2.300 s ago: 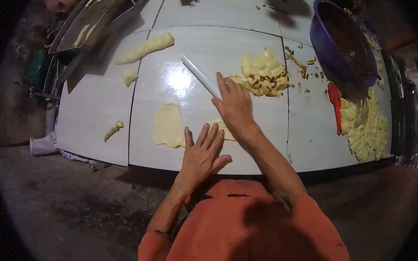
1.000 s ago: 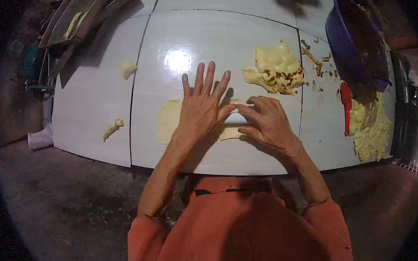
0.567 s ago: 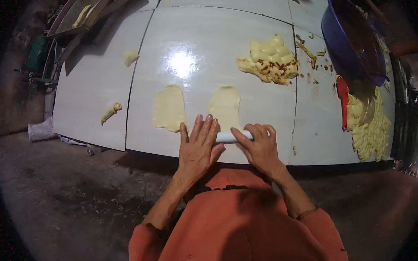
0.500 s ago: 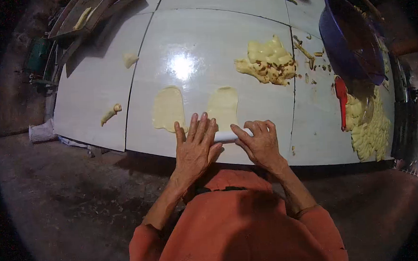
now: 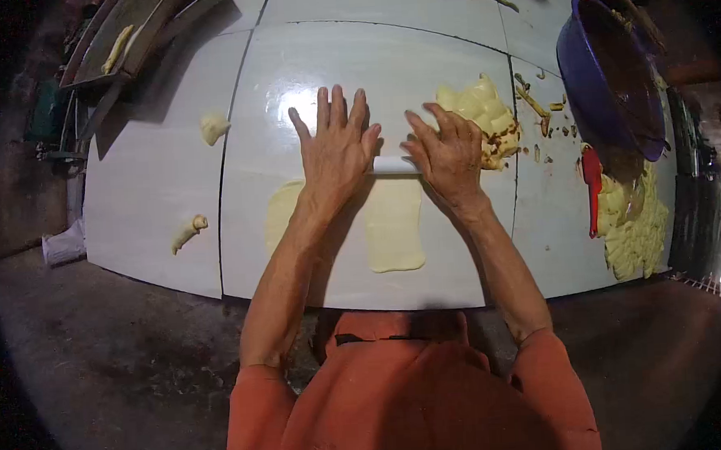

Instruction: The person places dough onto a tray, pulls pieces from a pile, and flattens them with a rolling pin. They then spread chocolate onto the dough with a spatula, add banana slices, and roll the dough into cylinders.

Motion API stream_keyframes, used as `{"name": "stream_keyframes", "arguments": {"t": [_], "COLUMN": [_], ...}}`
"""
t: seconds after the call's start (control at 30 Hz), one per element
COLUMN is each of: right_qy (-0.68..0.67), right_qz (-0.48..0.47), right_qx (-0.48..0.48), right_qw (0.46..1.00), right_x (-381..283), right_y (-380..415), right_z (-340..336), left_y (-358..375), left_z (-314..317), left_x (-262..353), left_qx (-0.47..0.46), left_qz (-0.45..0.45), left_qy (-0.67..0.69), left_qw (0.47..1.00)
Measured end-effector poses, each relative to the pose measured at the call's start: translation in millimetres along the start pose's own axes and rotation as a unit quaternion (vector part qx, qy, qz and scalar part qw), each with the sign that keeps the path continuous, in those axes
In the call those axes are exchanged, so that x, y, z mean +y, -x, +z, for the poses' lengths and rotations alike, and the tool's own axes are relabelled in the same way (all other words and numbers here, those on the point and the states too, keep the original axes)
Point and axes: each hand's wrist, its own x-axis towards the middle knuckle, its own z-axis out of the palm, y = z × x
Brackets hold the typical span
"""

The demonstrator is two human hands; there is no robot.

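Compared with half a second before, our rolling pin (image 5: pixel 395 165) has moved from the near end of the right dough sheet (image 5: pixel 395 223) to its far end, and our 2 hands went forward with it. This sheet lies flat on the worktop (image 5: pixel 142 179), stretching from the pin toward the front edge. Our left hand (image 5: pixel 336 149) is wide open, fingers spread, its palm over the pin's left end. Our right hand (image 5: pixel 450 151) is half open, fingers a little bent, over the right end; neither is closed around it. Under our left forearm we see part of the left dough sheet (image 5: pixel 282 213). At the right stands a purple basin (image 5: pixel 586 91); its inside looks dark brown, but we cannot tell how full it is. At the upper left, a wooden tray (image 5: pixel 145 28) holds 1 pale dough strip (image 5: pixel 117 49).
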Motion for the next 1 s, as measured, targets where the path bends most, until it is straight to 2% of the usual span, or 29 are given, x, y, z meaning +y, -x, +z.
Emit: {"name": "stream_keyframes", "arguments": {"t": [0.03, 0.1, 0.17, 0.23, 0.27, 0.3, 0.33, 0.37, 0.43, 0.47, 0.5, 0.57, 0.6, 0.67, 0.7, 0.73, 0.77, 0.8, 0.83, 0.9, 0.97, 1.0], "right_qy": [-0.042, -0.083, -0.091, -0.102, -0.118, -0.132, -0.103, -0.104, 0.007, 0.024, 0.027, 0.000, -0.048, -0.214, -0.328, -0.406, -0.452, -0.473, -0.534, -0.512, -0.512, -0.528], "right_qz": [-0.035, -0.084, -0.071, -0.059, -0.010, 0.041, 0.093, 0.094, 0.067, 0.098, 0.099, 0.083, 0.088, 0.108, 0.147, 0.193, 0.217, 0.219, 0.234, 0.231, 0.324, 0.370], "right_qx": [-0.019, -0.151, -0.135, -0.114, -0.079, -0.046, -0.089, -0.086, -0.059, -0.088, -0.084, 0.001, 0.019, 0.022, -0.006, -0.031, -0.064, -0.104, -0.104, -0.128, -0.122, -0.121], "right_qw": [0.998, 0.981, 0.984, 0.986, 0.990, 0.989, 0.986, 0.986, 0.996, 0.991, 0.991, 0.997, 0.995, 0.971, 0.933, 0.893, 0.863, 0.847, 0.806, 0.818, 0.786, 0.755], "right_x": [-1, -7, -11, -14, -17, -20, -25, -26, -27, -32, -39, -54, -64, -80, -90, -99, -105, -104, -100, -76, -53, -42], "right_y": [-3, 3, 14, 10, 5, -1, -11, -19, -38, -46, -50, -56, -58, -53, -50, -44, -40, -30, -14, 25, 65, 82], "right_z": [-8, -13, -12, -8, -7, -7, -11, -4, 11, 16, 16, 14, 9, 5, -1, -5, -19, -25, -25, -42, -71, -88], "left_y": [-3, -6, 7, 23, 27, 31, 33, 34, 19, 18, 10, 4, 5, 9, 14, 24, 34, 44, 55, 79, 102, 112], "left_z": [-1, -7, -20, -40, -46, -53, -54, -54, -60, -58, -62, -66, -73, -87, -88, -87, -87, -89, -89, -80, -58, -51], "left_x": [-3, -12, -28, -54, -78, -93, -112, -131, -159, -175, -184, -196, -192, -170, -155, -136, -114, -83, -50, 3, 48, 67], "left_qx": [-0.002, 0.017, 0.045, 0.101, 0.134, 0.124, 0.138, 0.152, 0.125, 0.119, 0.087, 0.054, 0.052, 0.008, -0.001, -0.018, -0.037, -0.054, -0.068, -0.140, -0.161, -0.179], "left_qz": [-0.001, 0.030, 0.027, -0.061, -0.091, -0.166, -0.191, -0.214, -0.307, -0.294, -0.279, -0.289, -0.290, -0.291, -0.284, -0.271, -0.258, -0.234, -0.211, -0.193, -0.186, -0.175], "left_qy": [0.001, 0.022, 0.035, 0.098, 0.108, 0.093, 0.040, -0.011, 0.032, 0.075, 0.029, 0.161, 0.163, 0.279, 0.289, 0.386, 0.481, 0.518, 0.553, 0.547, 0.662, 0.673], "left_qw": [1.000, 0.999, 0.998, 0.988, 0.981, 0.974, 0.971, 0.965, 0.943, 0.946, 0.956, 0.942, 0.942, 0.915, 0.914, 0.881, 0.837, 0.821, 0.803, 0.803, 0.708, 0.696]}}
